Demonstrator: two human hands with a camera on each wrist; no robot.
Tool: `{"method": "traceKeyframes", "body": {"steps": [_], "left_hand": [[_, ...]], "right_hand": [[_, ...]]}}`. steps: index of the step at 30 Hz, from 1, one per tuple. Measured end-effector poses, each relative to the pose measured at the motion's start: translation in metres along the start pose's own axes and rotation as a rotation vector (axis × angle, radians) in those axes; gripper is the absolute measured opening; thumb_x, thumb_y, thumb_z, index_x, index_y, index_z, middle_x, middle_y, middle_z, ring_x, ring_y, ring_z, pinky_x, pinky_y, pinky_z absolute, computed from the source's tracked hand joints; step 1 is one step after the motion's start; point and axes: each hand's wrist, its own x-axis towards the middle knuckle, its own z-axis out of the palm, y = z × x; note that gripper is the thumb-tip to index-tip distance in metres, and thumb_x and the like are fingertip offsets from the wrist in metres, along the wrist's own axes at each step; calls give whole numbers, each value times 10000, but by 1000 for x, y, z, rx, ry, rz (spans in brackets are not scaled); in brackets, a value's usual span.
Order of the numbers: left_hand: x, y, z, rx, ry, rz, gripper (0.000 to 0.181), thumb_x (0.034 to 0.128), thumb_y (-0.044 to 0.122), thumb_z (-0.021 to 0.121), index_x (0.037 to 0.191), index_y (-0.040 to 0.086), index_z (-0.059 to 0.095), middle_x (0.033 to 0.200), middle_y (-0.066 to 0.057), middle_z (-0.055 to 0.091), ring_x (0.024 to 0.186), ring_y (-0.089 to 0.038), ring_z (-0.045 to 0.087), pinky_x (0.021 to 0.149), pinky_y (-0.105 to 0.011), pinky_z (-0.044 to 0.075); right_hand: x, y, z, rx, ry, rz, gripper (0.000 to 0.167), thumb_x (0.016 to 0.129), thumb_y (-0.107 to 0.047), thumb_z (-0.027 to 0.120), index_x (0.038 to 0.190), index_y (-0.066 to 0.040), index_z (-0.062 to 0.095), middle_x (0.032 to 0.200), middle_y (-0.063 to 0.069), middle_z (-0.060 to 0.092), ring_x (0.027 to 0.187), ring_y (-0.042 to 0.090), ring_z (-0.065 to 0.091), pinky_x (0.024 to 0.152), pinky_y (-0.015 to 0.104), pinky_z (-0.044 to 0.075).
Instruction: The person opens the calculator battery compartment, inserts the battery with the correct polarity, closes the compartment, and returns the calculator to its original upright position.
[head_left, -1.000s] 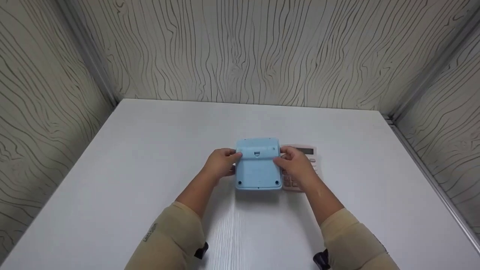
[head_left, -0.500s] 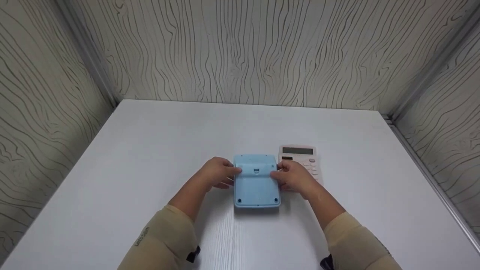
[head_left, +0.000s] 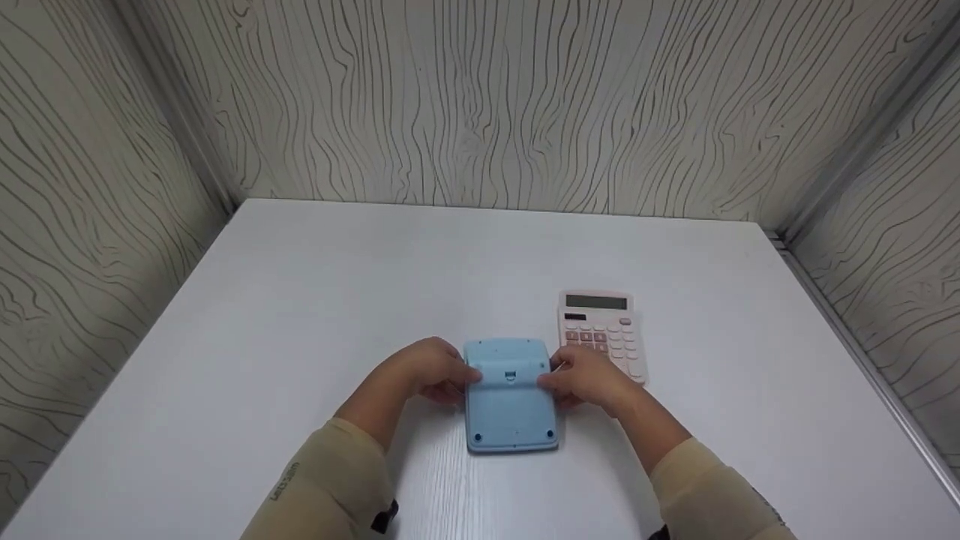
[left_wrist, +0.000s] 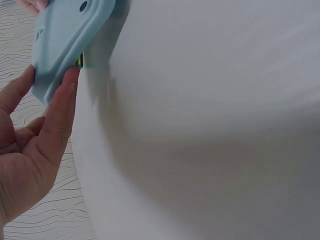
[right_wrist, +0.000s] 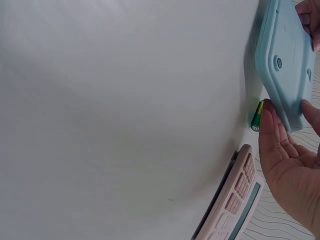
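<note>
A light blue calculator [head_left: 512, 409] is back side up over the white table, its battery cover and dark round feet showing and its keys hidden. My left hand [head_left: 429, 367] grips its left edge, thumb on the back and fingers beneath. On the opposite edge my right hand [head_left: 591, 379] holds it the same way. A green battery [right_wrist: 257, 117] lies on the table under the calculator, close to my right fingertips in the right wrist view. The left wrist view shows a bit of a green and gold battery [left_wrist: 79, 61] beside my left fingertips.
A pink calculator [head_left: 598, 322] lies face up on the table [head_left: 337, 277], behind and partly covered by my right hand. Wood-patterned panels [head_left: 465, 105] stand along the back and both sides of the table.
Both hands have brought the blue calculator toward me and lower, close to the table. More of the pink calculator now shows, and it has stayed in place.
</note>
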Motion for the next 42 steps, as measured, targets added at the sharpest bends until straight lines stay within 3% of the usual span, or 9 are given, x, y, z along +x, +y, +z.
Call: {"method": "traceKeyframes", "body": {"steps": [8, 15, 23, 36, 42], "left_hand": [[1, -6, 3, 20, -17, 11, 213, 772, 219, 722, 844, 32, 649, 742, -104, 682, 673, -231, 667, 625, -338, 533], [1, -8, 5, 76, -16, -20, 211, 772, 256, 719, 808, 51, 679, 710, -97, 685, 647, -215, 669, 605, -321, 531], [6, -13, 9, 79, -38, -31, 232, 780, 253, 709, 845, 35, 662, 706, -92, 683, 634, -185, 656, 603, -299, 530], [7, -16, 14, 95, 12, -47, 236, 759, 282, 726, 813, 61, 665, 689, -82, 675, 593, -169, 636, 580, -284, 523], [8, -15, 14, 86, 29, -54, 243, 745, 281, 740, 798, 59, 659, 680, -89, 672, 579, -172, 630, 571, -284, 521]], "right_hand": [[-2, 3, 4, -53, -7, 2, 295, 806, -242, 691, 1013, -54, 596, 822, 69, 625, 701, 188, 630, 653, 329, 538], [-1, 5, 8, -99, -30, 15, 290, 800, -267, 696, 980, -62, 597, 795, 68, 619, 679, 190, 624, 634, 314, 534], [-1, 6, 10, -143, -67, 26, 229, 824, -260, 668, 928, -70, 594, 746, 67, 621, 633, 188, 615, 579, 313, 523], [0, 7, 11, -210, -57, 34, 243, 827, -314, 660, 900, -95, 586, 756, 54, 602, 636, 183, 582, 562, 297, 496], [-3, 2, 12, -309, -57, 28, 239, 832, -335, 650, 903, -116, 588, 757, 47, 588, 657, 184, 567, 573, 290, 479]]}}
